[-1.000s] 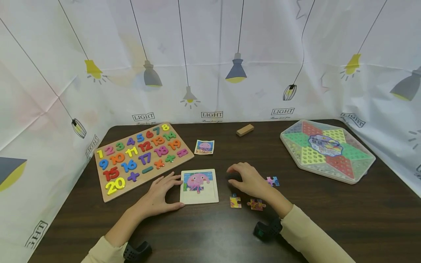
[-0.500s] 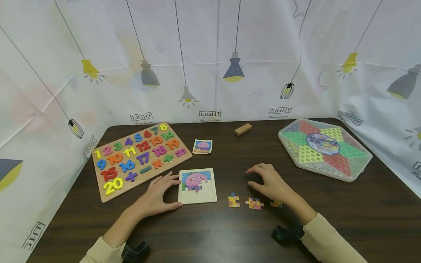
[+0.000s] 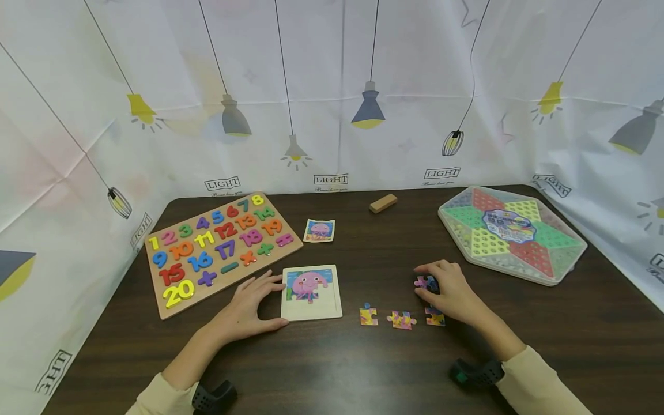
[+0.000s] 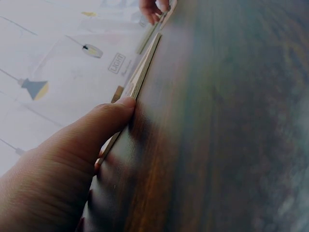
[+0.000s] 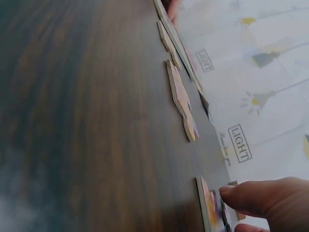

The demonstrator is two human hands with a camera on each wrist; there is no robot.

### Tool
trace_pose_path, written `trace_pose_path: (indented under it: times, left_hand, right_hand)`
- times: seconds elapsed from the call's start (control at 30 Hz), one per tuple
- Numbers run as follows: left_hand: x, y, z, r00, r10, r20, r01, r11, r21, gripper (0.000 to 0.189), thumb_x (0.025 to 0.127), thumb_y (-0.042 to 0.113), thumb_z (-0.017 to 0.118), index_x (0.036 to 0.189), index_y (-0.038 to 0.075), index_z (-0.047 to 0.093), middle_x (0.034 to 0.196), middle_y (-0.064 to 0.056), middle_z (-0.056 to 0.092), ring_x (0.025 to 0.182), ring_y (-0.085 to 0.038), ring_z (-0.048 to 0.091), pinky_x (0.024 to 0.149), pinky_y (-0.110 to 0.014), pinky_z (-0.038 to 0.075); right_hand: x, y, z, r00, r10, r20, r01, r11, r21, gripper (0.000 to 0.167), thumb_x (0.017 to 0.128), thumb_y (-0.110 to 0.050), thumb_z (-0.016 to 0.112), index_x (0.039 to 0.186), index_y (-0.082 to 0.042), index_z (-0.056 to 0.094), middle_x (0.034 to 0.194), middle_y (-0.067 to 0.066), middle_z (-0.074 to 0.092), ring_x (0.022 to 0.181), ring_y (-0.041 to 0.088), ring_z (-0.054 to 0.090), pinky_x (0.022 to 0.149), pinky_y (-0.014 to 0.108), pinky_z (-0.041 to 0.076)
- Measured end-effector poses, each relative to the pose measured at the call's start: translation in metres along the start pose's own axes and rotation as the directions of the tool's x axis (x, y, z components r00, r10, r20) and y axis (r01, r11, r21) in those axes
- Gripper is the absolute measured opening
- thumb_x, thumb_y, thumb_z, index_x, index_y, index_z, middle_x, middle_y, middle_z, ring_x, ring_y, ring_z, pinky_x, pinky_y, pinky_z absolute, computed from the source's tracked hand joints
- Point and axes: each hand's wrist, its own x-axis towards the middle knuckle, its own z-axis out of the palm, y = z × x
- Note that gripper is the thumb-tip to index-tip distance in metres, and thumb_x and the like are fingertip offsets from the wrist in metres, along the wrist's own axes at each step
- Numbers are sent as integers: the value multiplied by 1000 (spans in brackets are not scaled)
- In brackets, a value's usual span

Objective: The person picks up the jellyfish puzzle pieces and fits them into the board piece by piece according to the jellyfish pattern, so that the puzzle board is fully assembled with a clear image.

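Observation:
My left hand (image 3: 254,308) touches the left edge of a square wooden puzzle tray (image 3: 327,310), fingers spread out and thumb at its near corner. A partly assembled pink octopus picture (image 3: 309,285) fills the upper part of the tray. In the left wrist view the thumb (image 4: 116,113) lies along the tray's edge. My right hand (image 3: 450,291) holds a pink and blue puzzle piece (image 3: 425,282) between thumb and fingers, low over the table. Just below it lies a yellow and dark puzzle piece (image 3: 434,317), partly overlapped by the hand.
Two more puzzle pieces, a yellow one (image 3: 369,316) and a pink-yellow one (image 3: 402,320), lie right of the tray. Behind are a small octopus picture card (image 3: 319,231), a wooden block (image 3: 383,204), a number board (image 3: 215,271) and a hexagonal game box (image 3: 510,236).
My right hand has moved to the right, away from the tray, uncovering the yellow and dark piece and closing around the pink and blue piece. The left hand has stayed at the tray.

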Motion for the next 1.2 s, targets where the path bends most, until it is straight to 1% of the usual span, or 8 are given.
trace_pose_path:
  times: [0.27, 0.5, 0.63, 0.77, 0.9, 0.97, 1.07, 1.2]
  left_hand:
    - [1, 0, 1, 1000, 1, -6, -1, 1000, -1, 71, 73, 60, 64, 127, 15, 53, 138, -2, 43, 135, -24, 24, 105, -53, 14]
    - [1, 1, 2, 1000, 0, -8, 0, 1000, -3, 71, 73, 61, 64, 127, 15, 53, 138, -2, 43, 135, -24, 24, 105, -53, 14]
    - [2, 1, 2, 1000, 7, -11, -7, 1000, -3, 71, 74, 60, 64, 127, 15, 53, 138, -3, 44, 135, -26, 24, 104, -54, 15]
    - [1, 0, 2, 1000, 11, -19, -11, 1000, 5, 71, 73, 60, 65, 127, 14, 53, 138, -3, 44, 135, -27, 25, 104, -55, 15]
    - [1, -1, 1, 1000, 9, -19, -9, 1000, 8, 71, 73, 60, 64, 127, 15, 53, 138, -3, 43, 135, -26, 24, 104, -54, 15]
    - [0, -2, 1, 1000, 8, -14, -8, 1000, 10, 72, 73, 61, 64, 127, 15, 53, 138, -3, 43, 135, -26, 24, 104, -54, 15]
    - [0, -2, 0, 1000, 6, -11, -5, 1000, 13, 72, 73, 62, 63, 127, 15, 53, 138, -2, 43, 135, -25, 24, 104, -54, 15]
    - [0, -1, 1, 1000, 14, -17, -14, 1000, 10, 71, 73, 61, 64, 126, 15, 54, 138, -3, 44, 135, -26, 25, 103, -55, 16]
  right_hand:
    - [-3, 8, -1, 999, 28, 43, -28, 1000, 4, 24, 81, -11, 69, 103, -3, 64, 100, 14, 56, 90, 29, 43, 74, 42, 32]
    - [-1, 12, -6, 997, 61, 40, -62, 998, 32, 25, 80, -13, 71, 101, 0, 65, 99, 14, 61, 96, 33, 49, 83, 51, 35]
    - [-1, 13, -7, 996, 76, 51, -78, 996, 52, 22, 80, -13, 71, 98, -1, 66, 97, 13, 61, 96, 34, 48, 83, 53, 35]
    - [0, 14, -7, 994, 95, 51, -98, 993, 62, 22, 79, -13, 72, 96, -3, 62, 92, 8, 60, 90, 29, 50, 80, 48, 38]
    - [1, 14, -6, 992, 111, 50, -114, 992, 61, 21, 80, -13, 71, 95, -7, 58, 87, 3, 59, 80, 20, 51, 72, 40, 43]
    - [1, 13, -6, 994, 98, 44, -101, 993, 66, 17, 82, -11, 68, 95, -8, 57, 84, 0, 60, 74, 16, 52, 67, 36, 43]
    - [2, 11, -7, 998, 52, 23, -54, 995, 79, 11, 85, -5, 64, 95, -8, 59, 81, -2, 62, 68, 10, 52, 63, 32, 43]
    - [5, 3, -9, 1000, 13, 19, -15, 995, 99, 13, 87, 1, 58, 96, -7, 61, 82, -2, 63, 63, 7, 48, 58, 27, 41]
